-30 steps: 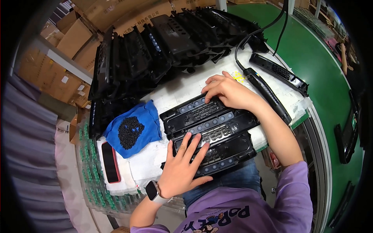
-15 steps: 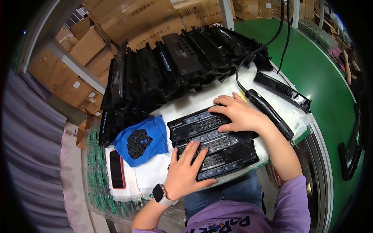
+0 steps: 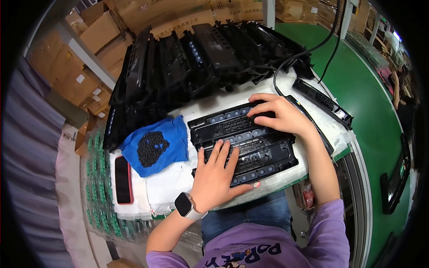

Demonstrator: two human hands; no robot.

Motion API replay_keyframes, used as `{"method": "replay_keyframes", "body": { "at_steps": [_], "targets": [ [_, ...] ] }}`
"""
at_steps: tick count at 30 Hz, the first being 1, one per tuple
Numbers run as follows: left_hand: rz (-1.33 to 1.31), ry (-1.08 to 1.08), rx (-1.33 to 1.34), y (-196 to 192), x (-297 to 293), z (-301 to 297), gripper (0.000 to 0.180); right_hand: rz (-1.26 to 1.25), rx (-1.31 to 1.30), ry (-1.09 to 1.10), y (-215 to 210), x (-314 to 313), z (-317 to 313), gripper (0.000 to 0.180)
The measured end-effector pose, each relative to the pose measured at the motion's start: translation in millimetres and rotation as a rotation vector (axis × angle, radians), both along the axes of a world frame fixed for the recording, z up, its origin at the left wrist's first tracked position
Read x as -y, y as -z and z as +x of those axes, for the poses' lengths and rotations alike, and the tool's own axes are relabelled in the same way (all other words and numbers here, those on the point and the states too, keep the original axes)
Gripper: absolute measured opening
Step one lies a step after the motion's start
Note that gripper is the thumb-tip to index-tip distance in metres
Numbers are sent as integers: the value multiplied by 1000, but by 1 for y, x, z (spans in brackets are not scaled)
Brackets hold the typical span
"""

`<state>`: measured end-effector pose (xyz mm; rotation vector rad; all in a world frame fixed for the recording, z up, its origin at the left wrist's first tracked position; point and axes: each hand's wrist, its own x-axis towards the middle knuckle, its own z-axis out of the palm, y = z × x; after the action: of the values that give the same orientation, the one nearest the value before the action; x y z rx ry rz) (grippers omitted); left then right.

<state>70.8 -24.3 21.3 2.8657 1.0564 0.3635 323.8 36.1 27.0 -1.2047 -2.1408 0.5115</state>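
Note:
Several long black plastic panels (image 3: 286, 154) lie side by side in front of me, with rows of round grey spots and moulded openings along them. My left hand (image 3: 216, 174), a watch with a pale strap (image 3: 184, 204) on its wrist, rests over the left part of the nearer panels with its fingers spread. At the far panel's right part is my right hand (image 3: 286, 115), fingers bent but apart; what lies under its fingertips is partly hidden. Beside my right forearm lies a black corded electric screwdriver (image 3: 325, 142), partly covered by the arm.
A blue cloth (image 3: 176, 149) bears a pile of small black screws (image 3: 152, 147). A red-edged phone (image 3: 124, 181) lies nearby. More black panels (image 3: 214, 53) stand packed along the back. Another panel (image 3: 324, 102) lies far right, past the hanging cable (image 3: 308, 56).
The view has shifted, so the table sits higher and a little left. My right hand's fingers are more bent. The nearest panel appears closer to the middle one, my left hand still over it.

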Motion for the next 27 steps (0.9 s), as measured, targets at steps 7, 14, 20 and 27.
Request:
{"method": "replay_keyframes", "body": {
  "at_steps": [7,14,20,27],
  "targets": [
    [81,112,219,6,6,-38,68,53,168,-25,7,0,-25,22],
    [496,-521,572,21,32,-200,29,-2,222,79,1,15,-35,20],
    [527,-1455,277,93,94,-416,26,85,314,131,-15,32,-69,25],
    [134,-1486,42,129,119,-444,62,85,335,-77,-46,70,-134,20]
  ]
}}
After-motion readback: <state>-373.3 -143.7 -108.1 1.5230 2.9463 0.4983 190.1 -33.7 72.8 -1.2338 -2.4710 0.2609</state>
